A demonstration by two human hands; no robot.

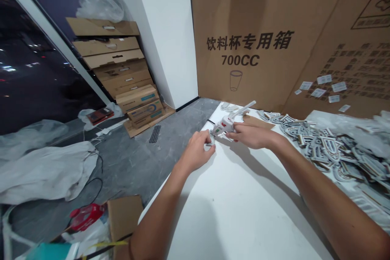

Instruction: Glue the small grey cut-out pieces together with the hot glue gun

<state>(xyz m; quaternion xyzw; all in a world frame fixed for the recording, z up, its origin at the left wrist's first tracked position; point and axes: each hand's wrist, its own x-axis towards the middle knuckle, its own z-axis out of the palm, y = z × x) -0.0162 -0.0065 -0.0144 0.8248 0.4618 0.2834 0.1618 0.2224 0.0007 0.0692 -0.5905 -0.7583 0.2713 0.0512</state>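
Note:
My right hand (pixel 248 135) is wrapped round a white hot glue gun (pixel 226 125), with a glue stick (pixel 246 107) jutting from its back end. The gun's nozzle points down and left, toward my left hand (pixel 199 150). Between my left thumb and fingers is a small grey-white flat piece (pixel 210 140), held near the far left edge of the white table (pixel 237 199). The nozzle is at or very close to this piece; whether they touch I cannot tell. My fingers partly cover the piece.
A heap of grey-white cut-out pieces (pixel 332 150) lies along the table's right side. Behind stands a big cardboard box (pixel 243 8) with stickers. Stacked cartons (pixel 122 69) lean by a white pillar (pixel 167 28). An open carton (pixel 124 215) with a red bottle (pixel 87 216) sits lower left.

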